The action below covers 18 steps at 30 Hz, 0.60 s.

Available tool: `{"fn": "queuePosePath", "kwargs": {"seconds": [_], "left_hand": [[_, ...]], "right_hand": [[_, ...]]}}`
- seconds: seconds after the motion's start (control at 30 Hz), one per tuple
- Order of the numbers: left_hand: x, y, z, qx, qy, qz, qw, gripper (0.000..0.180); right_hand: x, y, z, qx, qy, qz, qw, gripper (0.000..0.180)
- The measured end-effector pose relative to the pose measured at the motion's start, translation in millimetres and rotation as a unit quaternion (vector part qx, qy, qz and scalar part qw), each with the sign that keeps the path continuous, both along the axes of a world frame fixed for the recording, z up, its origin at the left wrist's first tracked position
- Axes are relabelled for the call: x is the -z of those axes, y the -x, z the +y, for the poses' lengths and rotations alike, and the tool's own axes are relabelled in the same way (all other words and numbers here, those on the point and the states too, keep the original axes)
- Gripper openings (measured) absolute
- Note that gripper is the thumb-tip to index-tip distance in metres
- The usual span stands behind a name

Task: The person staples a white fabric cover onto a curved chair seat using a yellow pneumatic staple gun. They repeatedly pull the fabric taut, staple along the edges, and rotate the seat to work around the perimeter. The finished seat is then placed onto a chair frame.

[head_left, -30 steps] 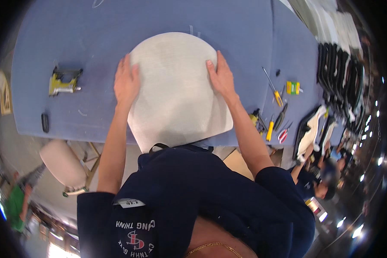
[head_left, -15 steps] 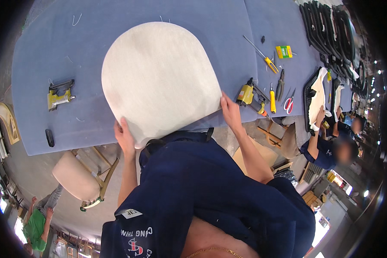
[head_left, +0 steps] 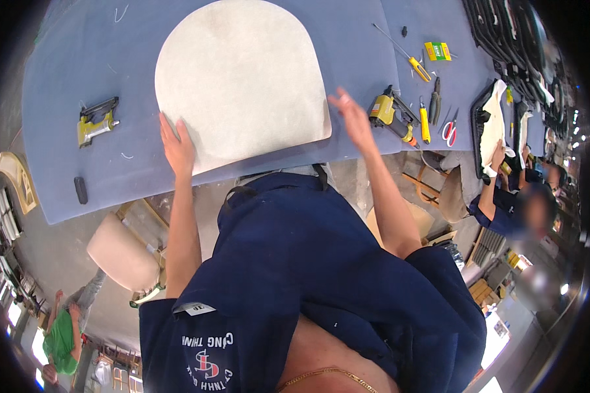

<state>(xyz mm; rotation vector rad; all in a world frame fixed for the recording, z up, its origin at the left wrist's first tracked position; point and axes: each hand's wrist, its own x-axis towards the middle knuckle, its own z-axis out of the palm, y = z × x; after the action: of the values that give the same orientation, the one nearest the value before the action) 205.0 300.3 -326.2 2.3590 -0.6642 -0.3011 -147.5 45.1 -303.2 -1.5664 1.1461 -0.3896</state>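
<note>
A cream upholstered chair seat, rounded at its far end, lies flat on the blue-grey covered table. My left hand rests on its lower left edge with the fingers stretched out. Just off the seat's right edge is my right hand, raised with its fingers apart and nothing in it. The nearest tool to that hand is a yellow and black staple gun, lying to its right.
Another staple gun lies at the left, with a small black piece nearby. On the right are a screwdriver, pliers, a yellow-handled tool and scissors. A padded chair stands below left; a co-worker works at right.
The seat has moved away from me and now lies flat on the table. My right hand has let go of its edge; my left hand has opened out on its side.
</note>
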Motion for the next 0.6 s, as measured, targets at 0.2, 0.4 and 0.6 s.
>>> {"fn": "queuePosePath", "kwargs": {"seconds": [0.2,0.4,0.6], "left_hand": [[18.8,79.8,132.2,-0.074,0.075,0.156,0.982,0.058],[-40.7,68.2,136.3,-0.207,0.226,0.201,0.93,0.043],[-325.1,46.5,89.6,0.042,0.755,0.07,0.65,0.047]], "right_hand": [[19.8,66.9,82.9,0.009,-0.127,0.035,0.991,0.065],[22.1,86.5,53.2,0.035,-0.095,0.048,0.994,0.06],[20.1,42.9,8.5,0.012,-0.068,0.049,0.996,0.065]]}}
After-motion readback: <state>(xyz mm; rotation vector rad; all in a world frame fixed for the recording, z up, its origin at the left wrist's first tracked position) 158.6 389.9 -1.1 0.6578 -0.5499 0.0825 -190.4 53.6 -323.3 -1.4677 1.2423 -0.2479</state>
